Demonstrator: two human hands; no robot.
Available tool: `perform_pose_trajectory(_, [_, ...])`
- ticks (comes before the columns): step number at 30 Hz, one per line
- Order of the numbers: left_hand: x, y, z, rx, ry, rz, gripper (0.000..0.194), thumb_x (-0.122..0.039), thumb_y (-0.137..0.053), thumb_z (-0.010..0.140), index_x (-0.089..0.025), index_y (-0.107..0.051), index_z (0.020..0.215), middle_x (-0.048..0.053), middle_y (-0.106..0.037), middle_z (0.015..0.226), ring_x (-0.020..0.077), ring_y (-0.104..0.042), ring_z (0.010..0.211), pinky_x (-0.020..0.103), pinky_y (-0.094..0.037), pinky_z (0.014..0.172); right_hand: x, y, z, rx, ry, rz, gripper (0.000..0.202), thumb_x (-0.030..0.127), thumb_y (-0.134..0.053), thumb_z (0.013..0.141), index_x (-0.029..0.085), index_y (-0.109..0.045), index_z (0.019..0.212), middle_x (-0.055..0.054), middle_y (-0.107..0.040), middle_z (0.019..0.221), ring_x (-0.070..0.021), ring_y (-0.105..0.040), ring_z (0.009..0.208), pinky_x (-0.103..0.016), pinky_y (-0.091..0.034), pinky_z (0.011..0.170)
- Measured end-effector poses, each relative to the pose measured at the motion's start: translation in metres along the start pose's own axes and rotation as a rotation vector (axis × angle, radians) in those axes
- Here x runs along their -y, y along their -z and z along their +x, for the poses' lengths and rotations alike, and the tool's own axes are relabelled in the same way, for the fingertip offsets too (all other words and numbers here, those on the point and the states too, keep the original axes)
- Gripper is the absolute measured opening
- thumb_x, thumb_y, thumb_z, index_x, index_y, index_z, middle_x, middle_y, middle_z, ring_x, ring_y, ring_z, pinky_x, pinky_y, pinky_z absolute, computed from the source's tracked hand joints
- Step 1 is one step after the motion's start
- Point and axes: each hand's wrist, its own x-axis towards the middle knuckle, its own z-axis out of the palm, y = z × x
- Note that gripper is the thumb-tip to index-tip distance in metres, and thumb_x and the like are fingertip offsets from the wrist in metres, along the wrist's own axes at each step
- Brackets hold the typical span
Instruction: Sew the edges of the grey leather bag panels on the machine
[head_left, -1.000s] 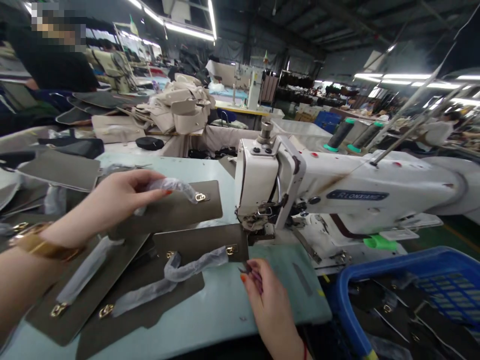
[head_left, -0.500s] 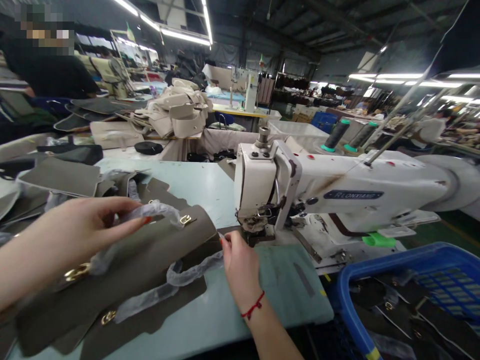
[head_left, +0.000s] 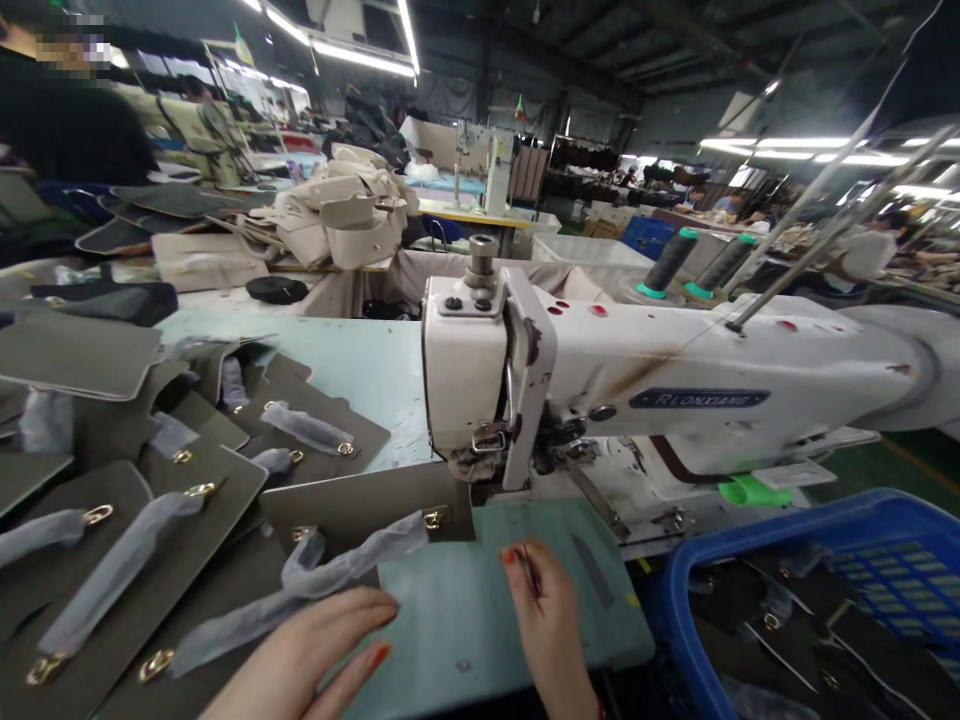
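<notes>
My left hand [head_left: 322, 640] is low in the middle, fingers stretched and thumb apart, holding nothing. It is beside a strap handle [head_left: 352, 555] wrapped in clear plastic. That handle is on a grey-brown bag panel [head_left: 337, 500] with gold clasps, whose right end reaches the foot of the white sewing machine [head_left: 469, 380]. To the right, above the pale green tabletop [head_left: 450, 620], my right hand [head_left: 551, 610] has its fingers curled in. A small dark thing shows between them, too small to name.
Several similar panels with wrapped handles [head_left: 120, 570] overlap at the left. A blue plastic basket [head_left: 679, 590] with more pieces stands at the right. Thread cones [head_left: 667, 262] rise behind the machine. Across the way are beige bag pieces [head_left: 360, 215] and a person in dark clothing [head_left: 67, 130].
My left hand has let go of a wrapped handle and moved right and down. The panel it held now lies on the left. My right hand has moved right, off the work by the needle.
</notes>
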Motion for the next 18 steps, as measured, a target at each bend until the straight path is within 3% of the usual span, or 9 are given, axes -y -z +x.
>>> perform_pose_trajectory(1, [0.002, -0.019, -0.02, 0.071, 0.025, 0.125, 0.056, -0.041, -0.053, 0.086, -0.035, -0.041, 0.14, 0.005, -0.069, 0.119, 0.0241, -0.07, 0.097, 0.027, -0.061, 0.073, 0.0, -0.001, 0.003, 0.013, -0.016, 0.036, 0.026, 0.032, -0.046, 0.096, 0.017, -0.065, 0.087, -0.008, -0.067, 0.089, -0.0189, -0.063, 0.083, -0.027, -0.048, 0.075])
perform_pose_trajectory(4, [0.016, -0.054, -0.043, 0.038, 0.133, 0.449, 0.097, -0.054, -0.061, 0.078, -0.018, -0.01, 0.152, 0.021, -0.044, 0.143, 0.0412, -0.053, 0.121, 0.051, -0.053, 0.091, 0.012, -0.011, 0.014, 0.082, -0.042, 0.13, 0.026, 0.033, -0.049, 0.095, 0.017, -0.066, 0.107, -0.01, -0.069, 0.105, -0.0207, -0.063, 0.099, -0.029, -0.047, 0.088])
perform_pose_trajectory(6, [0.027, -0.058, -0.027, 0.002, 0.195, 0.521, 0.099, -0.056, -0.06, 0.078, -0.015, -0.008, 0.152, 0.025, -0.025, 0.152, 0.0476, -0.033, 0.133, 0.061, -0.04, 0.1, 0.025, -0.021, 0.019, 0.153, -0.035, 0.177, 0.026, 0.034, -0.05, 0.095, 0.018, -0.067, 0.105, -0.008, -0.07, 0.098, -0.0198, -0.064, 0.092, -0.027, -0.048, 0.081])
perform_pose_trajectory(8, [0.035, -0.049, 0.003, -0.065, 0.204, 0.517, 0.091, -0.051, -0.06, 0.08, -0.017, -0.015, 0.151, 0.022, -0.015, 0.156, 0.0481, -0.016, 0.14, 0.066, -0.026, 0.107, 0.035, -0.028, 0.021, 0.194, -0.036, 0.193, 0.026, 0.035, -0.051, 0.095, 0.017, -0.069, 0.094, -0.005, -0.07, 0.082, -0.0173, -0.063, 0.075, -0.023, -0.046, 0.067])
perform_pose_trajectory(10, [0.04, -0.034, 0.034, -0.078, 0.136, 0.46, 0.081, -0.05, -0.06, 0.081, -0.019, -0.028, 0.148, 0.018, -0.025, 0.155, 0.0449, -0.016, 0.141, 0.064, -0.018, 0.11, 0.042, -0.032, 0.021, 0.187, -0.063, 0.196, 0.029, 0.036, -0.05, 0.095, 0.017, -0.069, 0.083, -0.002, -0.066, 0.07, -0.0152, -0.057, 0.064, -0.022, -0.041, 0.058])
perform_pose_trajectory(13, [0.042, -0.014, 0.066, 0.142, 0.025, 0.322, 0.068, -0.055, -0.056, 0.083, -0.024, -0.041, 0.141, 0.009, -0.049, 0.143, 0.0323, -0.04, 0.133, 0.05, -0.026, 0.112, 0.043, -0.034, 0.02, 0.149, -0.115, 0.213, 0.034, 0.036, -0.047, 0.095, 0.015, -0.067, 0.076, -0.001, -0.062, 0.066, -0.014, -0.053, 0.061, -0.022, -0.036, 0.055])
perform_pose_trajectory(15, [0.041, -0.006, 0.074, 0.248, 0.022, 0.304, 0.059, -0.056, -0.052, 0.086, -0.027, -0.047, 0.137, 0.004, -0.055, 0.139, 0.027, -0.051, 0.123, 0.043, -0.035, 0.106, 0.041, -0.034, 0.02, 0.148, -0.143, 0.233, 0.037, 0.038, -0.046, 0.095, 0.015, -0.063, 0.071, 0.0, -0.057, 0.063, -0.013, -0.049, 0.059, -0.022, -0.033, 0.054])
perform_pose_trajectory(18, [0.041, -0.004, 0.077, 0.277, 0.022, 0.36, 0.051, -0.056, -0.05, 0.087, -0.029, -0.055, 0.13, 0.002, -0.059, 0.134, 0.0277, -0.055, 0.117, 0.042, -0.039, 0.097, 0.039, -0.034, 0.019, 0.164, -0.179, 0.253, 0.04, 0.04, -0.046, 0.095, 0.016, -0.054, 0.064, 0.002, -0.048, 0.059, -0.0114, -0.042, 0.057, -0.022, -0.029, 0.052])
